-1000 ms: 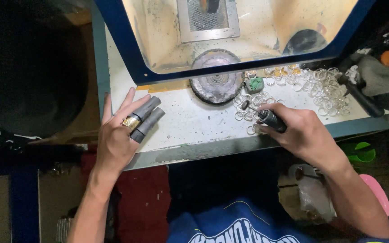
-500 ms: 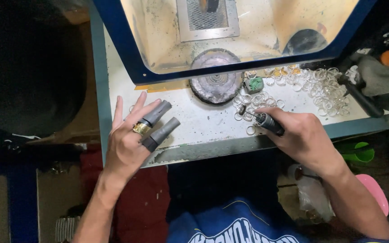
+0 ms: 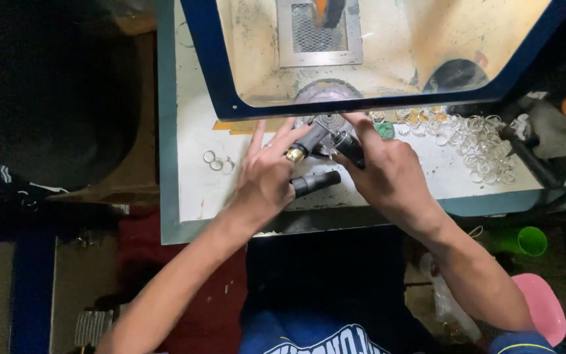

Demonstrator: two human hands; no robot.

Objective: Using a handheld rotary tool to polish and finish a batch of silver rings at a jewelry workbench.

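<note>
The left hand (image 3: 266, 177) is gripping 2 grey cylinders (image 3: 314, 183), axes pointing far-right; the right hand (image 3: 388, 174), touching, is pinching a dark tool (image 3: 348, 147).

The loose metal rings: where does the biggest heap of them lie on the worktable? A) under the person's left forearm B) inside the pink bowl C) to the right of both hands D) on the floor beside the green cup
C: the heap of rings spreads over the worktable to the right of the right hand and the left hand.

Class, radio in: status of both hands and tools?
Left hand holds two grey rods. Right hand grips a dark tool. Loose rings right.
</note>
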